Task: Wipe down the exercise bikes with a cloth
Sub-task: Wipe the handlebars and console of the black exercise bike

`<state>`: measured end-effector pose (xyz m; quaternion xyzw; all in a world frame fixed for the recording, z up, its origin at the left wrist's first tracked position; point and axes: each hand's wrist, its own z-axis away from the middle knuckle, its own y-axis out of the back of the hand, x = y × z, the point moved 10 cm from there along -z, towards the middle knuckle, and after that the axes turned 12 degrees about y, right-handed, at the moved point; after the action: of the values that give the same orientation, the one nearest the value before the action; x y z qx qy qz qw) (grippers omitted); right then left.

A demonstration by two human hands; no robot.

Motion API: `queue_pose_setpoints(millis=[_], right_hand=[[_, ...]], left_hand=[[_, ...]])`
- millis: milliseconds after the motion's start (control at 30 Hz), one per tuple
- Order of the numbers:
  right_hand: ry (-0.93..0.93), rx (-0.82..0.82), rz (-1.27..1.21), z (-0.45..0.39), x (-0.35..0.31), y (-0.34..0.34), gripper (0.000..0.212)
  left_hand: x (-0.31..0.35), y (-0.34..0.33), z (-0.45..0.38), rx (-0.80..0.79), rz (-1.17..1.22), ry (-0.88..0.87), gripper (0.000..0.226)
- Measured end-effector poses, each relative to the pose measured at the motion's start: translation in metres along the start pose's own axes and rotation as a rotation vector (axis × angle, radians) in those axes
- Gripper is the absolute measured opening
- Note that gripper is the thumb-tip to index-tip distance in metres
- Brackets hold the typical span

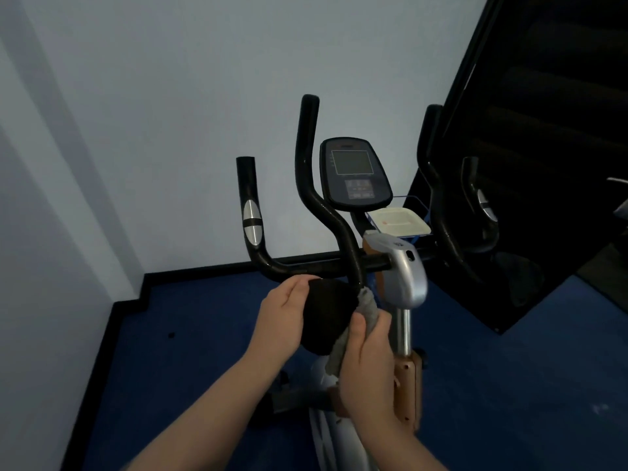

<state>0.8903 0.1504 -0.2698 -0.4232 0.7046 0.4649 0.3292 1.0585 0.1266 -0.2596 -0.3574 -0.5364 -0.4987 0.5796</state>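
An exercise bike stands in front of me, with black handlebars (307, 265), a dark console (353, 171) and a silver stem (406, 266). Below the bars is a black rounded part (326, 317); whether it is the saddle or a pad I cannot tell. My left hand (282, 311) cups its left side. Against its right side my right hand (367, 362) presses a grey cloth (368, 305), fingers closed around the cloth. The cloth's lower end hangs beneath my right thumb.
A white lidded box (397, 222) sits in a blue wire holder behind the console. A dark mirror-like panel (543, 130) leans at the right and reflects the handlebars. Pale walls close in on the left and back, with blue carpet (204, 334) underfoot.
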Motion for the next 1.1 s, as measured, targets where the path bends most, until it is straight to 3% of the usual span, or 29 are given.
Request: queue_pose_setpoints(millis=[167,300,400,567,733,933,1100], right_hand=[[0.003,-0.122,0.145,-0.004,0.009,0.025,0.049],[-0.001,0.0,0.068,-0.031,-0.004,0.054,0.046],[0.059,0.038,0.027,-0.065,-0.034,0.055,0.04],[0.16,-0.014,0.013,-0.131,-0.077,0.024,0.033],[0.195,0.069,0.024,-0.208,-0.112,-0.014,0.031],[0.272,0.096,0.107,-0.281,-0.151,-0.067,0.044],[0.324,0.186,0.216,-0.298,-0.146,-0.103,0.05]], left_hand=[[0.002,0.005,0.009,-0.017,-0.13,-0.039,0.03],[0.018,0.016,0.011,0.009,-0.352,-0.101,0.023],[0.054,0.031,0.004,0.066,-0.39,-0.195,0.02],[0.143,0.054,-0.036,0.159,-0.332,-0.386,0.021],[0.203,0.072,-0.092,0.218,-0.312,-0.462,0.028],[0.227,0.074,-0.154,0.227,-0.283,-0.474,0.034],[0.221,0.054,-0.183,0.129,-0.215,-0.494,0.038]])
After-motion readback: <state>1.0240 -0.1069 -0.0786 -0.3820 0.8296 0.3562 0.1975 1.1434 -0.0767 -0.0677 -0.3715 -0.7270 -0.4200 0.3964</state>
